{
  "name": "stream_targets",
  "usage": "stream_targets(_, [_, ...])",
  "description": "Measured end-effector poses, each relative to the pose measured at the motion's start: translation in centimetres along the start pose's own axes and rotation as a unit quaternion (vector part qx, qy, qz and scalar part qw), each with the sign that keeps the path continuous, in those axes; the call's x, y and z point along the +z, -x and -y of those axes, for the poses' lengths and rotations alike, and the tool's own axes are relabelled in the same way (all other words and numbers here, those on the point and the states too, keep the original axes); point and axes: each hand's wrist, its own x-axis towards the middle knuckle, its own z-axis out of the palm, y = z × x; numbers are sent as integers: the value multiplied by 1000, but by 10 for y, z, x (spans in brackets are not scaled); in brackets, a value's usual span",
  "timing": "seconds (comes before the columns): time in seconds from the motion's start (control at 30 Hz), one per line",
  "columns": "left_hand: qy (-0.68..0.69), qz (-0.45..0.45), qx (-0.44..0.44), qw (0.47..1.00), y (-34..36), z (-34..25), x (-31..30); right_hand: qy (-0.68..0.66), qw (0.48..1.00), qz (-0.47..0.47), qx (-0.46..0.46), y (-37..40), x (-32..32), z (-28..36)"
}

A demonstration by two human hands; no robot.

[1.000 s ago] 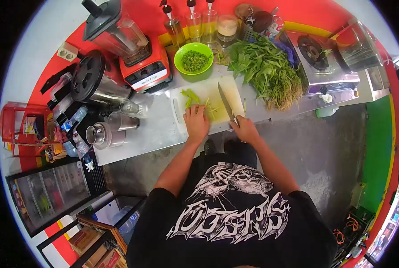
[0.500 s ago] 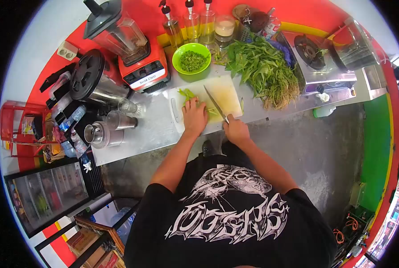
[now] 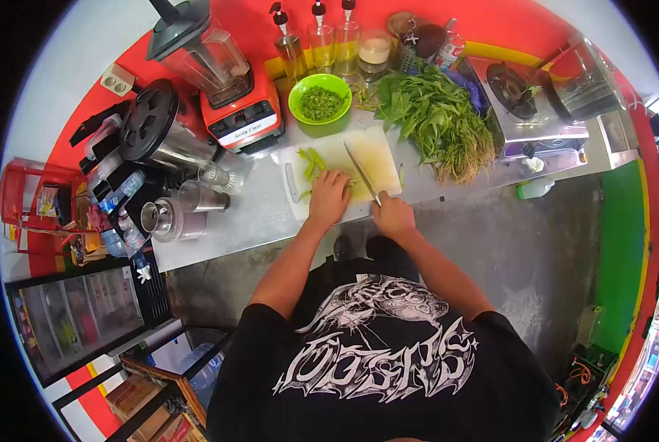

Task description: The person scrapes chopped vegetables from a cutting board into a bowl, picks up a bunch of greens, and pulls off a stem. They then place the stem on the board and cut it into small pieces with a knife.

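Steel counter (image 3: 248, 214): left hand (image 3: 329, 197) curled on pale green stalks (image 3: 311, 160), right hand (image 3: 393, 217) gripping knife (image 3: 360, 171)

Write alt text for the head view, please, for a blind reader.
Seen from above, a person's right hand holds a knife on a white cutting board, the left hand resting beside green stems; leafy greens lie nearby.

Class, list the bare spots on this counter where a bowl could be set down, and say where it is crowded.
Bare steel of the counter between the cutting board and the steel cups; the board's right half beyond the knife. Crowded: back row from blender to green bowl, and the greens rightward.
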Motion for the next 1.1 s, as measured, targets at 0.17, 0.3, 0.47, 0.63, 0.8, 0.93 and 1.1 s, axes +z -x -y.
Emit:
stream_targets(0.17, [57, -53, 7, 997, 2, 4, 23, 10, 1000, -7, 16, 0, -7, 10])
stream_targets(0.3, [27, -51, -10, 998, 1, -1, 21, 3, 999, -5, 34, 5, -10, 17])
stream_targets(0.47, [21, -59, -28, 998, 1, -1, 23, 41, 998, 19, 32, 4, 0, 26])
stream_targets(0.63, [39, -92, -15, 995, 3, -1, 24, 86, 994, 47, 50, 5, 10, 33])
stream_targets(0.8, [28, -87, -3, 996, 3, 1, 23, 94, 994, 46, 45, -13, 19, 30])
stream_targets(0.93, [33, -98, 7, 995, 4, 2, 25, 98, 993, 43, 40, -24, 7, 36])
stream_targets(1.1, [18, -89, 4, 996, 2, 2, 24, 82, 991, 71, 72, -10, 14, 45])
